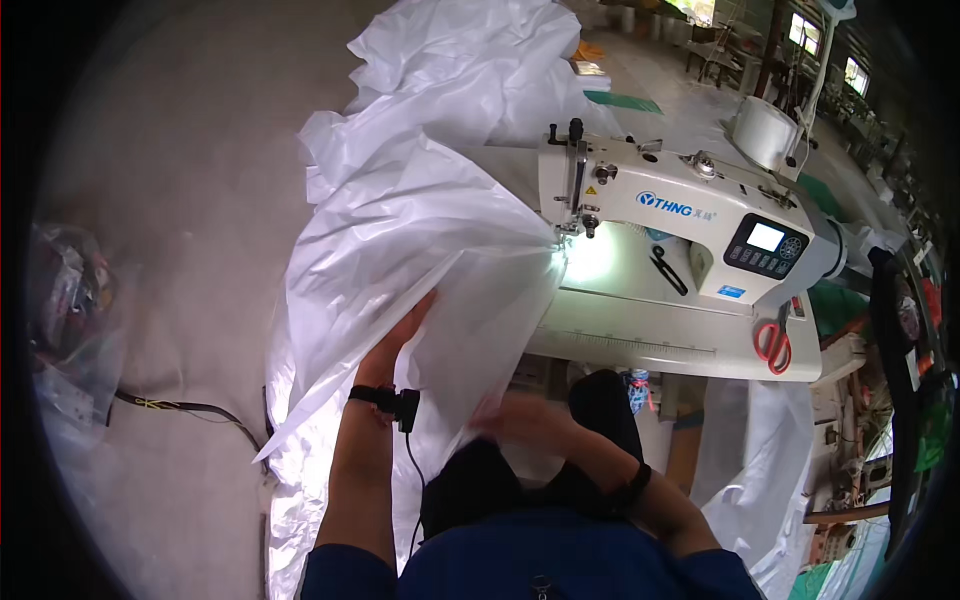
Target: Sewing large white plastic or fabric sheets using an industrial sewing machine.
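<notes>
A large white plastic sheet (400, 230) lies bunched over the left side of a white sewing machine (660, 185). One corner of it runs under the lit needle area. My left hand (410, 322) reaches up beneath a fold of the sheet, which hides its fingers. Close to the sheet's lower edge, above my lap, is my right hand (515, 418), smeared by motion; whether it touches the sheet is unclear. Black thread snips (668, 270) lie on the machine bed, right of the needle. Red-handled scissors (773, 345) rest at the right end of the tabletop (620, 345).
Behind the machine stands a big white thread cone (765, 135). More white sheeting (755, 450) hangs below the table at right. A dark cable (190, 405) crosses the floor at left, near a clear plastic bag (75, 310). A thin cord hangs from my left wrist's strap.
</notes>
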